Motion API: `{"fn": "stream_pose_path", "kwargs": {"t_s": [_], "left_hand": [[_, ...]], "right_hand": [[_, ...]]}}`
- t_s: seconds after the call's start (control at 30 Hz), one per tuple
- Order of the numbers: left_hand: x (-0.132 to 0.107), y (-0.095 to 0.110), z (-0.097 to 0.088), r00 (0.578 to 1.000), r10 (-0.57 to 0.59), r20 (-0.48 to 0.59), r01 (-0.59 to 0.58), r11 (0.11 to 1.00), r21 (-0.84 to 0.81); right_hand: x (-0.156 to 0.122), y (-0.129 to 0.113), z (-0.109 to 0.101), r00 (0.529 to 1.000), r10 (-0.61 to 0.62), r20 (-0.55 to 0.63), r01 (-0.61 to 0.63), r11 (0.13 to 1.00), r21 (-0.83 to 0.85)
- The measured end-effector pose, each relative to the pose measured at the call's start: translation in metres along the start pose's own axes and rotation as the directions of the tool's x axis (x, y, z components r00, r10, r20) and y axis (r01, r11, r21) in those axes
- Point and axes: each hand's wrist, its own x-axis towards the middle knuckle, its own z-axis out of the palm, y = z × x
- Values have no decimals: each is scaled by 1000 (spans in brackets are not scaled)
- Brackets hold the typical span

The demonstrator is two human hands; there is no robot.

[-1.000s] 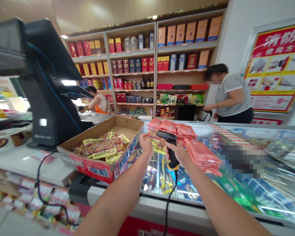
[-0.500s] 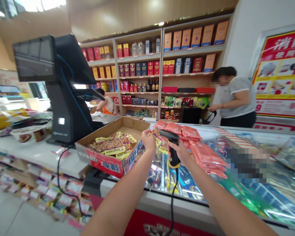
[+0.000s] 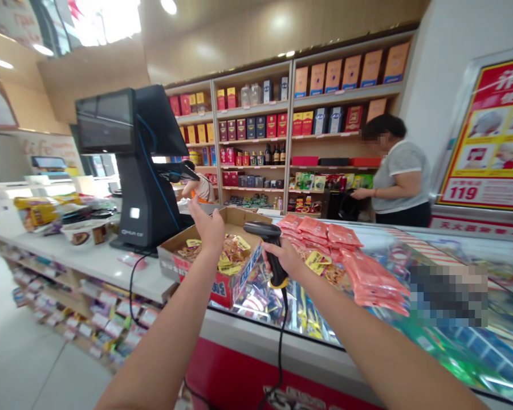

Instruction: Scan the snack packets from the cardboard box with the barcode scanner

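Centrally, the left hand is raised, fingers spread and palm forward, holding nothing, above the cardboard box; the right hand is wrapped around the grip of the barcode scanner, whose head points left toward the box; its cable hangs over the counter edge; yellow snack packets lie in the box; pink packets are stacked on the glass just right of the scanner; a register terminal stands left of the box; a person stands beyond the counter.

Bare left hand and bare right hand on slender arms, uncovered along their whole visible length.
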Motion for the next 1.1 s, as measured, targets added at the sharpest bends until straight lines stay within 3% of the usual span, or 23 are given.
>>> {"fn": "stream_pose_path", "kwargs": {"t_s": [0.07,0.17,0.23,0.3,0.4,0.47,0.53,0.7,0.77,0.83,0.9,1.0,1.03,1.1], "left_hand": [[-21,20,8,995,75,70,-72,996,-44],[-67,42,36,954,112,277,-83,990,-116],[-100,44,60,889,52,455,-19,997,-77],[-127,36,83,795,-108,597,72,994,85],[-157,14,108,649,-346,678,124,927,353],[-170,0,117,598,-393,699,88,899,430],[-180,-11,122,580,-399,711,48,887,459],[-197,-23,128,582,-397,710,54,890,453],[-198,-27,130,537,-400,743,94,903,418],[-198,-33,132,495,-398,773,239,917,319],[-195,-40,134,523,-389,758,453,880,138],[-192,-51,135,605,-491,627,690,716,-106],[-192,-53,136,600,-551,580,744,651,-152],[-190,-55,136,548,-645,532,825,521,-218]], "right_hand": [[-5,5,-11,998,-2,-66,4,1000,17],[-9,8,-40,978,-15,-207,22,999,28],[-12,9,-64,949,-40,-314,47,999,17],[-16,10,-86,914,-82,-397,82,996,-16],[-23,19,-112,877,-103,-469,92,995,-47],[-29,28,-123,863,-107,-493,92,994,-54],[-33,38,-128,864,-110,-491,87,994,-70],[-36,45,-129,887,-92,-452,52,994,-101],[-36,42,-127,889,-98,-447,53,992,-112],[-36,39,-125,889,-101,-446,58,992,-110],[-37,38,-124,897,-85,-433,47,994,-97],[-38,37,-123,921,-53,-385,25,997,-79],[-38,37,-123,929,-46,-368,21,997,-73],[-39,37,-122,938,-38,-344,16,998,-66]]}}
